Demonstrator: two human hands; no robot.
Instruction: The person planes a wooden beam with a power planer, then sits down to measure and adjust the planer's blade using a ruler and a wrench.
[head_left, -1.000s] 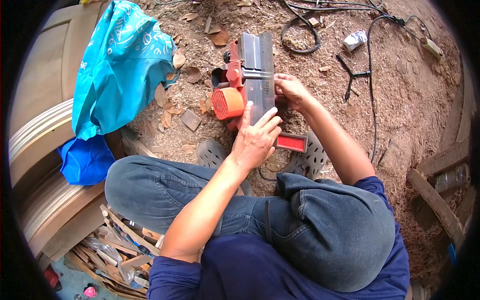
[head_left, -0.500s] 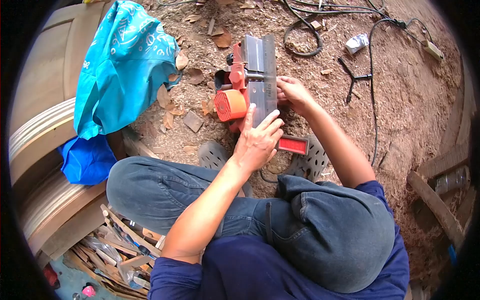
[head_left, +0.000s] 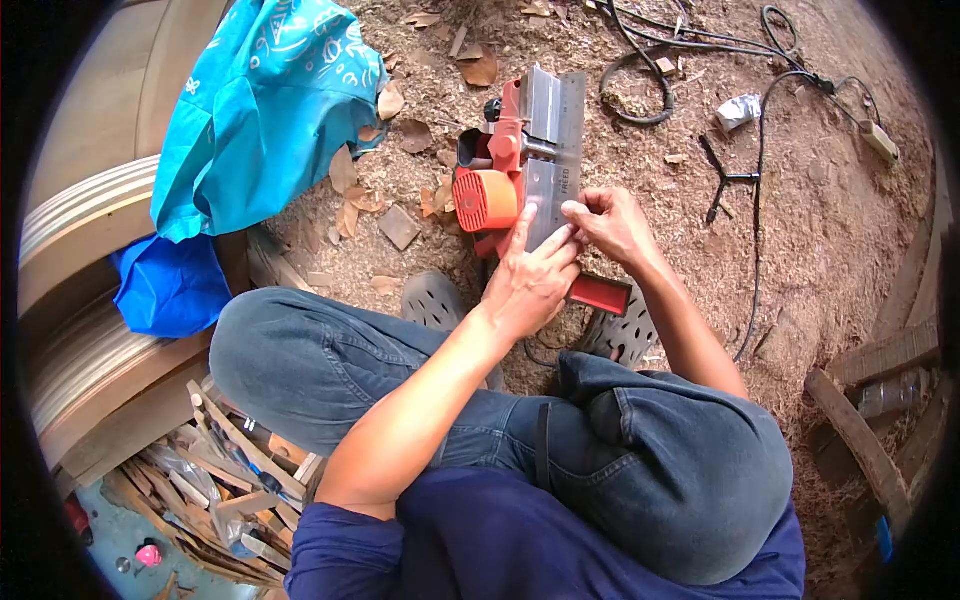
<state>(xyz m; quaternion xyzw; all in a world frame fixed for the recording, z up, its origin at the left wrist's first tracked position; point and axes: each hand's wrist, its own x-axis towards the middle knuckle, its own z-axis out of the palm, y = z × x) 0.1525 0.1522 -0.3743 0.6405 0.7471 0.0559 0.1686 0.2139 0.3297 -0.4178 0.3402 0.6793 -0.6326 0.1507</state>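
An orange-red electric hand planer [head_left: 487,200] lies upside down on the ground, its metal sole [head_left: 543,105] facing up. Along the sole's right side runs a steel ruler [head_left: 571,140]. My left hand [head_left: 530,283] is over the planer's near end, with its index finger along the sole and the other fingers pressing by the ruler; its thumb is hidden. Thumb and fingers of my right hand [head_left: 612,226] pinch the ruler's right edge close to the left fingertips. Beneath the hands is a red rectangular part [head_left: 600,294], by my shoe [head_left: 622,335].
A turquoise cloth [head_left: 265,125] and a blue cloth [head_left: 170,285] hang over wooden boards at left. A black T-shaped tool [head_left: 722,178], a crumpled silver packet [head_left: 738,111] and black cables [head_left: 640,85] lie on the sawdust. Wood scraps [head_left: 215,480] fill the lower left.
My right hand has moved nearer to me along the ruler, its thumb now on top beside the left fingers. My left hand stays on the planer. The whole view has shifted slightly.
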